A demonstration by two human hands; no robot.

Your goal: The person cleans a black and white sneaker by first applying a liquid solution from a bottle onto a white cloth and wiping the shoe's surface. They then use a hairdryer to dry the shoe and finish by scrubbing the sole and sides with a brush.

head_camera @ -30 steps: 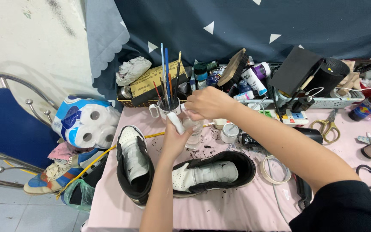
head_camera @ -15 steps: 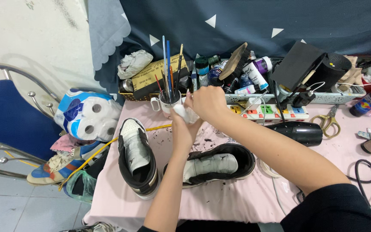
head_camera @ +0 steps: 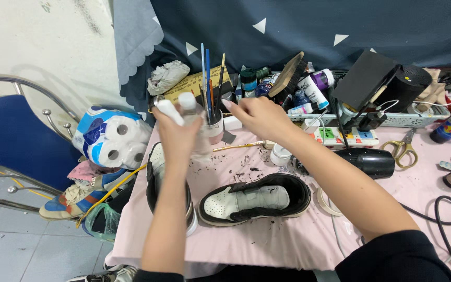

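Left hand (head_camera: 179, 137) around white bottles (head_camera: 177, 107)

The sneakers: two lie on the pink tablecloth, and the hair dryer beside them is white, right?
Not quite. The head view shows both sneakers on the pink tablecloth, but the hair dryer beside them is black, not white.
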